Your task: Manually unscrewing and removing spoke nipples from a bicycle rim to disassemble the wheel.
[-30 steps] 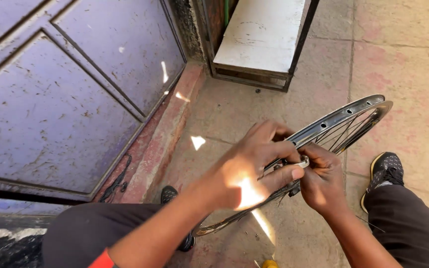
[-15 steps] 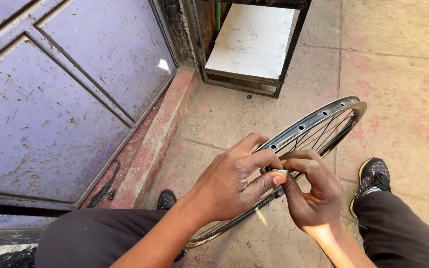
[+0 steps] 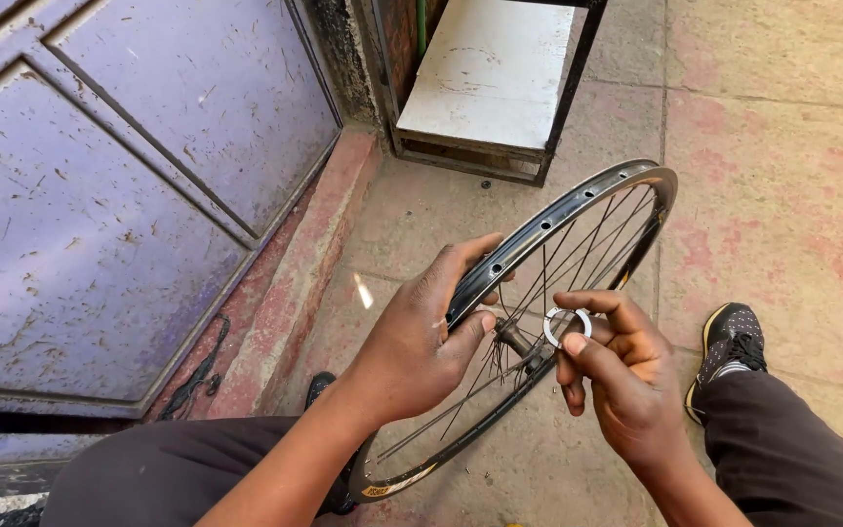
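A spoked bicycle wheel (image 3: 578, 210) with a dark metal rim stands tilted between my knees. My left hand (image 3: 421, 337) grips the rim from the left side, thumb reaching in toward the hub (image 3: 517, 340). Just right of the hub, my right hand (image 3: 612, 376) pinches a small silver metal ring (image 3: 567, 326) between thumb and fingers, held apart from the axle. The lower rim rests near the ground by my legs.
A purple metal door (image 3: 119, 185) fills the left, above a reddish concrete step (image 3: 295, 293). A black metal-framed stand with a white board (image 3: 490, 83) sits at the back. My right foot in a dark shoe (image 3: 729, 342) rests on paved ground.
My hands have parted: the right hand has drawn the silver ring off the hub area to the right, and the left hand has shifted from the hub onto the rim. The view has tilted slightly.
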